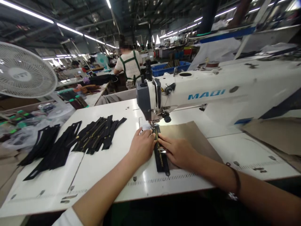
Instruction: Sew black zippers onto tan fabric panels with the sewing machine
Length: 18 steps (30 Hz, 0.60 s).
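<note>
I am feeding a black zipper (161, 155) under the presser foot of the sewing machine (199, 91), stitching it along the edge of a tan fabric panel (188, 135). My left hand (141, 146) presses flat beside the tape, grip released; my right hand (179, 152) pins zipper and panel to the table (105, 169), fingers spread. Next, I judge, comes a steady, straight push toward the needle. A pile of zippers (94, 135) lies well clear on the left; a fan (23, 70) stands beyond.
</note>
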Each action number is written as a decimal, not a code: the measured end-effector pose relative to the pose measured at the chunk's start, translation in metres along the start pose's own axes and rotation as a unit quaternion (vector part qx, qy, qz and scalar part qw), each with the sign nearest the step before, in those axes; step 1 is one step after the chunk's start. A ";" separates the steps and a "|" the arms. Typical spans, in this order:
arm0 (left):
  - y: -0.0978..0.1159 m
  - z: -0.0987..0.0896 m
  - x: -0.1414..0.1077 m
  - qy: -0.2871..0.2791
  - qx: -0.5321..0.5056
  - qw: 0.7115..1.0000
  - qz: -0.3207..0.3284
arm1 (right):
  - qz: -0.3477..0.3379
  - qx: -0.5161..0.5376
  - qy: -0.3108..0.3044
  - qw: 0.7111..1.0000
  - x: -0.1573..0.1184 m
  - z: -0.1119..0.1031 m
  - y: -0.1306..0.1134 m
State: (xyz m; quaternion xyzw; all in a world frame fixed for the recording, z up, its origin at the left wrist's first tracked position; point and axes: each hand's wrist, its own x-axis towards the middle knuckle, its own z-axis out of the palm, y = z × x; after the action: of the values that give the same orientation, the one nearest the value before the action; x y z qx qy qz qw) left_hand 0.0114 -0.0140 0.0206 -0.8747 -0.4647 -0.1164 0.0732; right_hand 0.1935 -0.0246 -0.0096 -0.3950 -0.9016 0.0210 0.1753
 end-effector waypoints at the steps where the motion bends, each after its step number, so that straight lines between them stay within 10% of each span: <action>1: -0.001 0.002 0.000 -0.002 -0.001 1.000 -0.003 | -0.004 0.000 0.002 1.000 0.001 0.001 0.003; 10: 0.001 0.008 -0.003 0.027 -0.037 0.999 -0.018 | -0.049 0.084 0.043 0.994 0.011 0.004 0.023; 18: 0.031 0.007 -0.049 0.059 -0.092 0.994 -0.001 | -0.064 0.074 0.085 0.992 -0.057 0.019 0.003</action>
State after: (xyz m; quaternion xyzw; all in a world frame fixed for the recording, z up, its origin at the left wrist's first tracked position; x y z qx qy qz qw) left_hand 0.0114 -0.0682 -0.0001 -0.8688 -0.4478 -0.2102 0.0194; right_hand 0.2251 -0.0611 -0.0446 -0.3230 -0.9028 0.0427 0.2805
